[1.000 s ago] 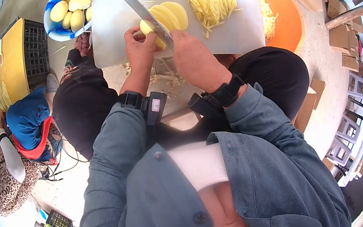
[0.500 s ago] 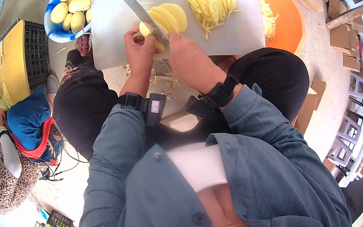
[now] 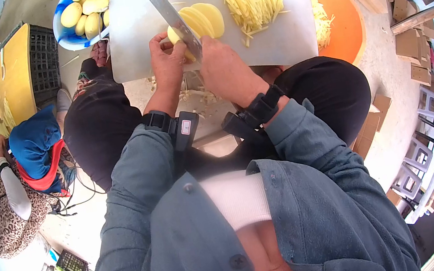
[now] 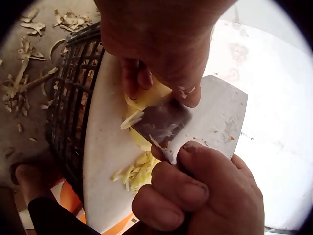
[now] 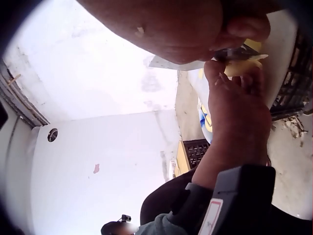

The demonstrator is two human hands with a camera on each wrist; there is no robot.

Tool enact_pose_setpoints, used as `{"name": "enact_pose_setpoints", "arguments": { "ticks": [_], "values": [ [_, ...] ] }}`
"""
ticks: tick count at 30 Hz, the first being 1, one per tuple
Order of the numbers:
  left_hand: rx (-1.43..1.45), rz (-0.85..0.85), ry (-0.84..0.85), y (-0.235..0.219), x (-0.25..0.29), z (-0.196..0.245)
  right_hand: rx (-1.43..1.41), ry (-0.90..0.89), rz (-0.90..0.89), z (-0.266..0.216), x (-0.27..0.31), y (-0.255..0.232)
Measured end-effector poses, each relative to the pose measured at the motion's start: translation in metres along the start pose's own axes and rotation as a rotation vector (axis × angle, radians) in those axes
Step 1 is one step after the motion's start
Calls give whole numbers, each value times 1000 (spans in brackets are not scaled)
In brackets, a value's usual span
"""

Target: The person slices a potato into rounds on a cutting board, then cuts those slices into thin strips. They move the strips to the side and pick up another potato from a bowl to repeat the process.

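My left hand (image 3: 167, 64) pinches a peeled potato (image 3: 173, 34) on the white cutting board (image 3: 292, 38), its fingers bent at the potato's side. Just to the right, my right hand (image 3: 226, 69) grips the handle of a broad kitchen knife (image 3: 165, 8), hiding most of it. The blade stands against the potato's cut end, and in the left wrist view a thin sliver (image 4: 132, 120) clings near its edge. Overlapping potato slices (image 3: 212, 16) lean right of the blade. Further right lies a pile of potato strips (image 3: 258, 4).
An orange basin (image 3: 352, 37) with more strips (image 3: 322, 22) stands at the board's right. At its left, a blue-and-white bowl (image 3: 64, 36) holds whole peeled potatoes (image 3: 71, 13). A black crate (image 4: 73, 105) sits under the board, near peelings on the floor. Another person (image 3: 18, 206) works at far left.
My right hand has shifted slightly left with the knife, whose blade has come a little closer to upright. My left hand stays almost in place on the potato.
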State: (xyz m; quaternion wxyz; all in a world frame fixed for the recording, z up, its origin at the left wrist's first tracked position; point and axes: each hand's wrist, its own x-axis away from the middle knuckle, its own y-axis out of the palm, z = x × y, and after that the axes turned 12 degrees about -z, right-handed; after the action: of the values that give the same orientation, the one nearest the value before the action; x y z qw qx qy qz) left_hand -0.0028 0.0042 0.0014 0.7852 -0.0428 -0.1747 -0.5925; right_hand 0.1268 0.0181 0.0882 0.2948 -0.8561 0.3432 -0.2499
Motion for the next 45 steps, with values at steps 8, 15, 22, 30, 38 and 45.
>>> {"name": "enact_pose_setpoints", "arguments": {
  "ticks": [8, 15, 22, 30, 38, 45],
  "values": [
    [7, 4, -1, 0, 1, -1, -10, 15, -14, -2, -6, 0],
    [37, 26, 2, 1, 1, -1, -17, 18, 2, 3, -11, 7],
    [35, 47, 31, -2, -2, -6, -15, 23, -1, 5, -17, 10],
    [44, 49, 46, 2, -1, -5, -30, 52, -17, 11, -24, 17],
    [43, 32, 73, 0, 0, -9, -12, 89, -80, 15, -29, 21],
    [146, -44, 51, -8, -1, -12, 6, 76, -80, 13, -29, 19]
  ]
}}
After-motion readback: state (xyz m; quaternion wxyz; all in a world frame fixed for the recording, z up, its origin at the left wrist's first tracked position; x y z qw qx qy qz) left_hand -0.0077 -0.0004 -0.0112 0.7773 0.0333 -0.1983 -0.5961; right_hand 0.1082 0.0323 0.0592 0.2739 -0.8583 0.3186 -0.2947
